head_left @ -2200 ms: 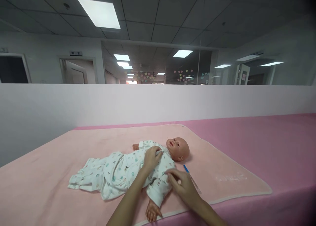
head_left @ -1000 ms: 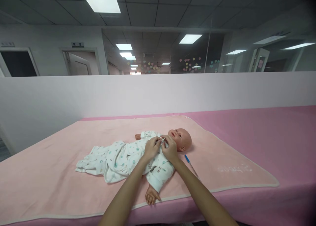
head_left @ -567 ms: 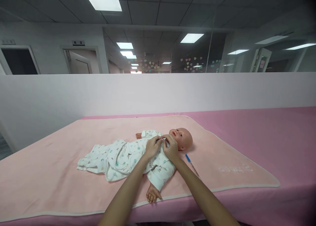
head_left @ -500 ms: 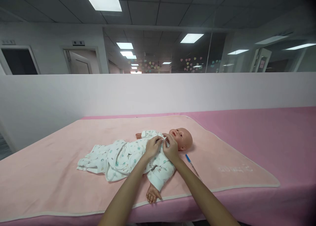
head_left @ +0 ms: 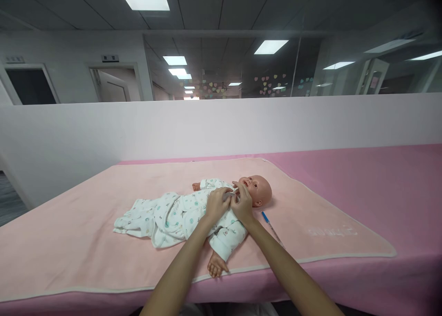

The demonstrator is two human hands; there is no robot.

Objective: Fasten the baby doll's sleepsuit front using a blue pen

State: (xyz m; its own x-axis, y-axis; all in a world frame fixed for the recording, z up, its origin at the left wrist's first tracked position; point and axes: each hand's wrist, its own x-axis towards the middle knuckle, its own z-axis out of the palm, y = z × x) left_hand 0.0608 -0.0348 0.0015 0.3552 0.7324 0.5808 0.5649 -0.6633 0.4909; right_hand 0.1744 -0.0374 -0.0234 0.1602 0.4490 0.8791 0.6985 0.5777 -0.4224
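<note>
I was fastening the collar of the romper [head_left: 179, 214] on the doll [head_left: 257, 190], which lay mid-blanket [head_left: 328, 228] toward the tabletop's [head_left: 397, 191] near edge, my left hand [head_left: 216, 203] and right hand [head_left: 242, 204] both pinching its neckline; pressing the closure together seemed next.

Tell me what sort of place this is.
Probably an infant-care training room in an office-like building. A baby doll in a printed sleepsuit lies on a pink blanket over a long padded table; behind are a low white partition, glass walls and ceiling-panel lights.
</note>
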